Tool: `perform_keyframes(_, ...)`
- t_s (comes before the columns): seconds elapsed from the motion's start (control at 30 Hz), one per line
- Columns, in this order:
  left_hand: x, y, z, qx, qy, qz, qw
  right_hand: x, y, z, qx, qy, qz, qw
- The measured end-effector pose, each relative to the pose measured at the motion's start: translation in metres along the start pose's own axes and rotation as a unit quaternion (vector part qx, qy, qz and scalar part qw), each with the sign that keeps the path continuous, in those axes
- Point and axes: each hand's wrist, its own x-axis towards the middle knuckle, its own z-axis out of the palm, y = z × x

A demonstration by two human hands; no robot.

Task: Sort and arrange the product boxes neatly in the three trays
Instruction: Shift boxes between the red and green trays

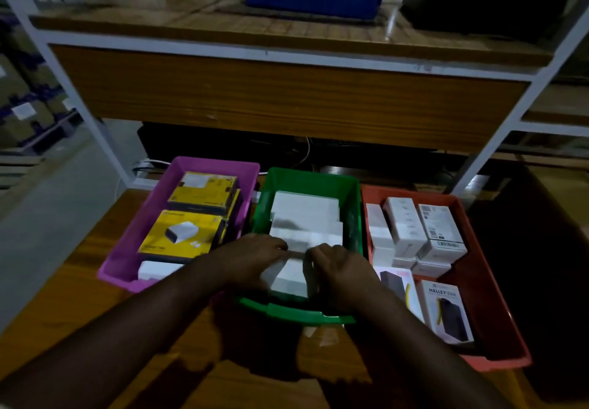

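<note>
Three trays sit side by side along the near part of the wooden tabletop (73, 306): a purple tray (122, 259) toward its left edge, a green tray (353, 204) in the middle and a red tray (497, 310) toward its right edge. Both hands are inside the green tray at its near end, where a white box (288, 276) lies between them; the left hand (251, 257) has its fingers curled over the box's left side and the right hand (338, 265) curls over its right side, so the box is held from both flanks. Behind it, more white boxes (306, 214) fill the tray toward its far wall. The box looks like a small stiff carton, probably light, with smooth and perhaps slippery faces; its corners would likely dent under a hard squeeze. A hold on two opposite side faces, as here, seems the safest way to slide it square against its neighbours. Yellow boxes (188, 233) lie in the purple tray, and upright white cartons (424, 230) stand at the far end of the red tray, with flat pale ones nearer its near rim.
</note>
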Motion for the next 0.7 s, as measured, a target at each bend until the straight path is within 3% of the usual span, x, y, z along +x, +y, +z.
perform_keyframes(0.1,0.005,0.002,0.011,0.06,0.027,-0.026,0.997,0.007,0.002,0.002,-0.046,-0.06,0.016,0.997)
perform_keyframes(0.27,0.016,0.019,0.016,0.148,-0.009,-0.066,0.987,0.009,-0.005,-0.001,-0.084,-0.095,0.056,0.99)
perform_keyframes(0.7,0.023,0.03,0.024,0.07,-0.035,-0.117,0.99,0.013,-0.019,0.001,-0.132,-0.14,0.078,0.978)
